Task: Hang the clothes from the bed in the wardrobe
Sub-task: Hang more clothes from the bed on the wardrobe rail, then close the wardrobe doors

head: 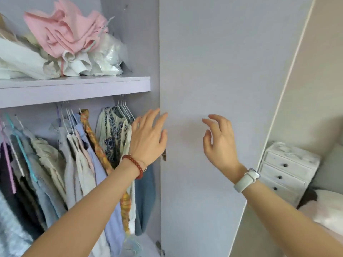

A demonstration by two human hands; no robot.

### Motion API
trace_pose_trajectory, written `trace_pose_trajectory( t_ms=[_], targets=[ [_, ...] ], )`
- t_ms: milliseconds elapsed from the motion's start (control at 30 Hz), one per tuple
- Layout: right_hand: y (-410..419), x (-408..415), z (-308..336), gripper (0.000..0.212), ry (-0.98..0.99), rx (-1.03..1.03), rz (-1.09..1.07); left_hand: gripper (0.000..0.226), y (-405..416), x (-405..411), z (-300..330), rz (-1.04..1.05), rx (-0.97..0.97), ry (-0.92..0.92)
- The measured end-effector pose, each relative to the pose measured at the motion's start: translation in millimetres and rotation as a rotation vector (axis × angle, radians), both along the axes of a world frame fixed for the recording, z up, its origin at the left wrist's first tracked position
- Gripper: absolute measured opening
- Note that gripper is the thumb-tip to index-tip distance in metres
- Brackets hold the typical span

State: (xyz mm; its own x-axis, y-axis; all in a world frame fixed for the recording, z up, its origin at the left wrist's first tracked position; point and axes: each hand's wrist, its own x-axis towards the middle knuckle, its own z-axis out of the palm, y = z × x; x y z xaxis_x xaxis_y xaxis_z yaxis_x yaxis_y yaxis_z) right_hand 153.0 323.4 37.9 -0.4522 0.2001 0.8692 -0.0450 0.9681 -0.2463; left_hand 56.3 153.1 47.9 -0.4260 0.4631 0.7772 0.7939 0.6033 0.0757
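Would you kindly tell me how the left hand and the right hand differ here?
The left hand wears a red bead bracelet; the right hand wears a white watch. The left has straight fingers by the door edge; the right's curl loosely before the door. Both hold nothing.

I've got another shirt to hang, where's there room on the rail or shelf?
The rail is crowded on the left, garments pressed together. One gap shows between the orange scarf and the patterned blouse. The shelf holds heaped pink and white fabric; only its front lip and right corner are bare.
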Motion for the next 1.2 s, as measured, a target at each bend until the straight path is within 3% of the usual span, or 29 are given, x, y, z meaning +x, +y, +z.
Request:
trace_pose_trajectory(
  t_ms=[167,267,367,433,700,833,1033,1200],
  targets=[
    [51,64,38,0.036,0.272,0.020,-0.132,0.049,67,46,45,-0.170,-0.001,0.119],
    [78,73,52,0.050,0.252,-0.218,-0.222,0.055,101,63,61,-0.210,-0.046,0.152],
    [86,67,53,0.040,0.043,-0.529,0.051,0.058,121,72,71,-0.203,-0.092,0.157],
    [85,65,45,0.025,0.092,-0.562,0.197,0.057,125,77,80,-0.218,-0.083,0.188],
    [44,62,33,0.046,0.201,-0.277,0.593,0.047,72,93,119,-0.301,-0.009,0.515],
    [4,42,30,0.054,0.210,-0.150,0.712,0.045,28,87,118,-0.228,-0.041,0.641],
    [-62,-8,26,0.047,0.183,-0.005,0.844,0.045,-57,74,110,-0.058,0.015,0.594],
    [-124,-57,23,0.053,0.101,0.147,0.813,0.048,-126,59,98,0.224,0.045,0.481]
  ],
)
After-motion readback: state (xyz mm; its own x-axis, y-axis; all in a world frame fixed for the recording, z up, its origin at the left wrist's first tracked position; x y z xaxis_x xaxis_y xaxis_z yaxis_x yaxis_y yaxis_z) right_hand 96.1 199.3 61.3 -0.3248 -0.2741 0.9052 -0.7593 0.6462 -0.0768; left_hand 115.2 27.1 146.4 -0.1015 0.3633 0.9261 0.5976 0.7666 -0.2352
